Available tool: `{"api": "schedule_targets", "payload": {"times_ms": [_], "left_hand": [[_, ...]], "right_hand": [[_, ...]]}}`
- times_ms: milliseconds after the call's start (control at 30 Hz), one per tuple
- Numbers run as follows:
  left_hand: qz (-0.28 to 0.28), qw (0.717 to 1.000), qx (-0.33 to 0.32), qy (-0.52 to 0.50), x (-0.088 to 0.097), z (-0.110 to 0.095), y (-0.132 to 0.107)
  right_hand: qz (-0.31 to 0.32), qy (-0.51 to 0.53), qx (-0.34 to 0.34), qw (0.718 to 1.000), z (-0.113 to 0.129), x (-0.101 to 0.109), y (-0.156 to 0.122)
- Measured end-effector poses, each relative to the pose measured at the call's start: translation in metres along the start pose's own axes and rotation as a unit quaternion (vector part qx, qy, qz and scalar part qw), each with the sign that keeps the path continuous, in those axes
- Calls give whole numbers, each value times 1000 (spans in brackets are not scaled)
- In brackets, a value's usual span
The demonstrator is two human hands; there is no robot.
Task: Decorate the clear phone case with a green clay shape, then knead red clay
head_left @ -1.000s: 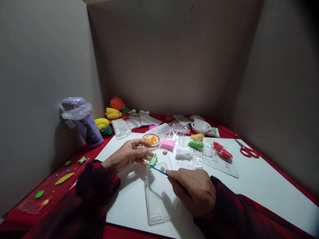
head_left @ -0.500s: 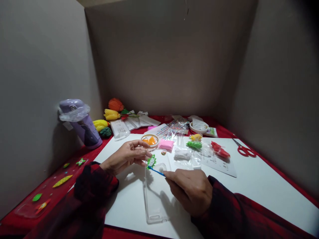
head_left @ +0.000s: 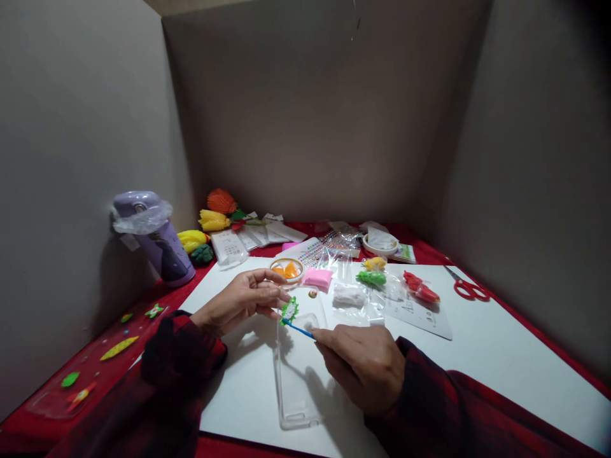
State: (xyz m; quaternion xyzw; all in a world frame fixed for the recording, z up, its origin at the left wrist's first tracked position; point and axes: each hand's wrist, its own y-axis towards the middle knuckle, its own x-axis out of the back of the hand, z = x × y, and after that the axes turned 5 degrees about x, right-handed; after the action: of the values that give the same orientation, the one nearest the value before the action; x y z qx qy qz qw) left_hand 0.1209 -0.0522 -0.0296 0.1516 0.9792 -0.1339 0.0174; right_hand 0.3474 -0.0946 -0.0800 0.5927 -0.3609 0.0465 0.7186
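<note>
My left hand (head_left: 241,298) pinches a small green and white clay piece (head_left: 289,310) with a jagged green rim, holding it up above the board. My right hand (head_left: 365,362) grips a thin blue modelling tool (head_left: 300,329), whose tip meets the lower edge of that piece. Beneath both hands lies a clear phone case (head_left: 298,397) on a white board (head_left: 238,388). A small round multicoloured decoration (head_left: 312,294) sits near the case's far end. The fingertips of my left hand are partly hidden behind the clay.
Beyond the hands are pink clay (head_left: 317,278), a round container (head_left: 287,270) with orange pieces, and bagged white (head_left: 349,294), green (head_left: 372,278) and red clay (head_left: 421,287). Red-handled scissors (head_left: 470,290) lie right; a purple bottle (head_left: 160,245) stands left, near shaped clay pieces (head_left: 119,348).
Very little differs. The blue tool and my right hand have shifted slightly to the left; my left hand keeps the clay piece in nearly the same spot.
</note>
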Motion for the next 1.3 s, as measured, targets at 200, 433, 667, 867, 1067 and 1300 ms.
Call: {"api": "schedule_targets", "payload": {"times_ms": [200, 433, 667, 867, 1067, 1300], "left_hand": [[5, 1000, 0, 5, 1, 1, 1], [6, 1000, -1, 4, 0, 0, -1], [10, 1000, -6, -2, 4, 3, 2], [6, 1000, -6, -4, 3, 3, 3], [7, 1000, -4, -4, 5, 3, 2], [13, 1000, -11, -1, 9, 5, 2]], "right_hand": [[-18, 21, -4, 1000, 1, 2, 1], [1, 17, 2, 1000, -1, 1, 0], [-18, 26, -11, 999, -2, 0, 0], [-21, 22, -8, 999, -1, -1, 0], [-32, 41, -35, 998, -2, 2, 0], [-57, 104, -136, 984, -7, 6, -1]]}}
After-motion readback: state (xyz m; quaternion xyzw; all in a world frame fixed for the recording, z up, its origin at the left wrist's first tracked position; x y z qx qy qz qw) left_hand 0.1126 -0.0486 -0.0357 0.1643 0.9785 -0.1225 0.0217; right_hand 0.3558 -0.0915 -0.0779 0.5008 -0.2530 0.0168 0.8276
